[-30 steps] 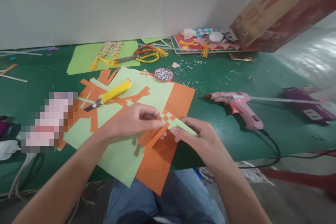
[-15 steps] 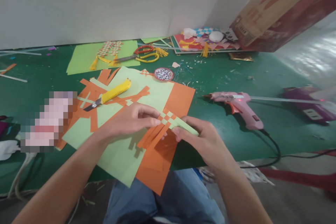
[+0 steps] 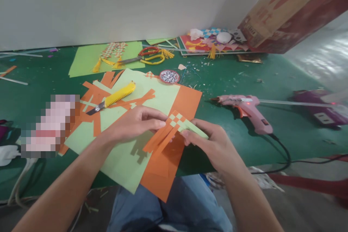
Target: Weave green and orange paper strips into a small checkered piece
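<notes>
Between my hands is a small woven paper piece (image 3: 176,120) in an orange and pale green checker pattern. Loose orange strips (image 3: 159,141) hang from it toward the lower left, and green strips (image 3: 195,129) run out to the right. My left hand (image 3: 141,121) pinches its left edge between thumb and fingers. On the other side, my right hand (image 3: 208,137) grips the green strips and the right edge. Below the piece lie a pale green sheet (image 3: 119,168) and an orange sheet (image 3: 160,177). A yellow box cutter (image 3: 119,94) rests on the sheets to the left.
A pink glue gun (image 3: 244,105) with its cord lies to the right. Behind are scissors (image 3: 152,56), a small dish of beads (image 3: 169,76) and a tray (image 3: 187,45) of craft pieces. A blurred-out object (image 3: 50,127) sits at left; a cardboard box (image 3: 288,14) leans at back right.
The woven piece has shifted slightly to the right with my right hand. My left hand remains nearly in place at its left edge.
</notes>
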### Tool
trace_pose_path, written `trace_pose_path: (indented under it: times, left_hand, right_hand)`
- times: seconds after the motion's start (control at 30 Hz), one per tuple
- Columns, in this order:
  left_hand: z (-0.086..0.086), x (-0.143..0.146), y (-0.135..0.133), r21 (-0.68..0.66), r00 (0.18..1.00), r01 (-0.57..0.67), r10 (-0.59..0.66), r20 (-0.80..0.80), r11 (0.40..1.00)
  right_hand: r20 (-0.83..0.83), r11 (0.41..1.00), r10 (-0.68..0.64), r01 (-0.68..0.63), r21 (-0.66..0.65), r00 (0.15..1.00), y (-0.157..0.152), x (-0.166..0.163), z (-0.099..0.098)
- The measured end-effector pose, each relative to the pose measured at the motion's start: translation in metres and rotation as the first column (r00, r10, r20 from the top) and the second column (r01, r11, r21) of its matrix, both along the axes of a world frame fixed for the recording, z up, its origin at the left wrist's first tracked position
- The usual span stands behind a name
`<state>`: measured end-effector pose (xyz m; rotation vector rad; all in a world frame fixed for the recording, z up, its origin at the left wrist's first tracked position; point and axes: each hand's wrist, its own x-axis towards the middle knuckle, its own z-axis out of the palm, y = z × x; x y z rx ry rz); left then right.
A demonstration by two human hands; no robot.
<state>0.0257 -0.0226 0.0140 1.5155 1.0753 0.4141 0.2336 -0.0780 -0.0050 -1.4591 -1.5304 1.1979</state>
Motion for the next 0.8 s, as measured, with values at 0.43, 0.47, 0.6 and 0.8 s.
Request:
trace_pose_path:
  times: [0.43, 0.47, 0.6, 0.8]
  left_hand:
    - [-0.0021, -0.0006, 0.0012, 0.008, 0.997, 0.038, -0.038, 0.061, 0.999]
    - [-0.0024, -0.0006, 0.0011, -0.003, 0.996, 0.045, -0.044, 0.076, 0.999]
    - [-0.0011, 0.0001, 0.0002, -0.036, 0.996, 0.043, -0.040, 0.075, 0.998]
    - [0.0009, 0.0010, -0.0006, 0.006, 0.999, -0.006, 0.006, 0.040, 1.000]
  right_hand:
    - [0.010, 1.000, -0.008, 0.008, 0.005, 1.000, -0.0004, -0.0016, 0.0008]
    - [0.008, 1.000, -0.008, 0.008, 0.004, 1.000, -0.0003, -0.0013, 0.0005]
    - [0.012, 1.000, 0.002, -0.002, 0.006, 1.000, 0.0003, -0.0006, 0.0002]
    - [0.139, 0.962, -0.145, 0.107, 0.250, 0.980, -0.0041, -0.0076, 0.0000]
